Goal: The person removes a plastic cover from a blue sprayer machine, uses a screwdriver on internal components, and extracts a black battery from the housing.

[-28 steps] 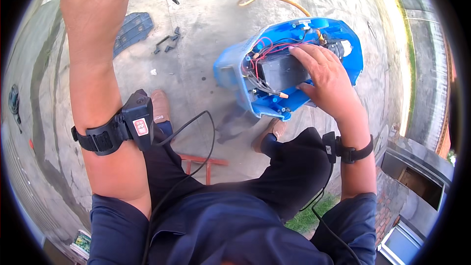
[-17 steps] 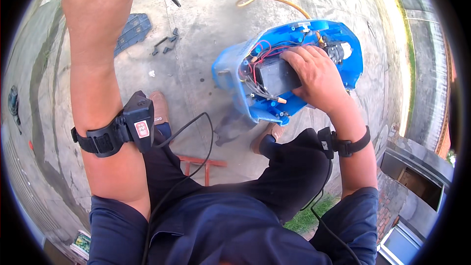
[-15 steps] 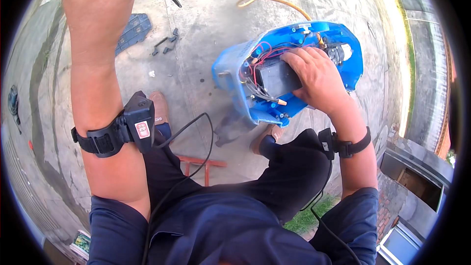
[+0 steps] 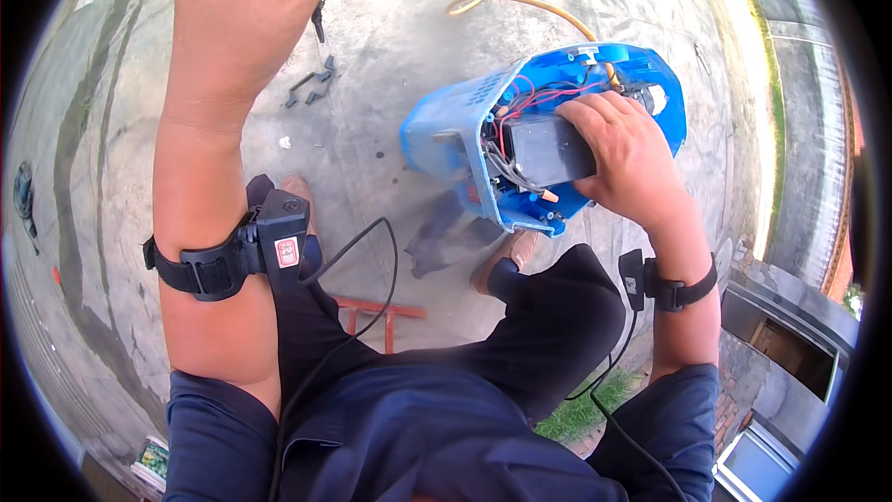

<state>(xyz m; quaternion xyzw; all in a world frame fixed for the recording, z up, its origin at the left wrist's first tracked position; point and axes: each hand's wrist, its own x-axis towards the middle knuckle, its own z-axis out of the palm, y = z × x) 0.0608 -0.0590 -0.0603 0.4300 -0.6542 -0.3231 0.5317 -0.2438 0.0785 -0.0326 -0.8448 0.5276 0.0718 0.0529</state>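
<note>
- Your black box (image 4: 548,151) lies inside the open blue housing (image 4: 432,121), ahead of your right shoe (image 4: 513,256).
- Your right hand (image 4: 630,156) is clamped on the box's right end, fingers over the far edge and thumb on the near one.
- Your left hand (image 4: 243,14) is well apart from it, up at the top edge of the view; it seems closed around a dark-tipped tool (image 4: 320,20), though most of the fingers and handle are hidden.
- Expect the box to be stiff and probably heavy for its size (it has the look of a battery), so a one-handed pinch at one end may let the other end sag.
- Its flat faces look smooth and could slip under damp fingers; square edges give you the better purchase.
- Take it by both ends, or spread your grip across the middle, keeping fingertips under an edge.
- Treat the red wires (image 4: 550,93) and grey leads (image 4: 506,167) as the fragile part: don't pull by them, nor by the orange cap (image 4: 550,196).
- The housing's walls look like rigid plastic, light enough to shift if you tug.
</note>
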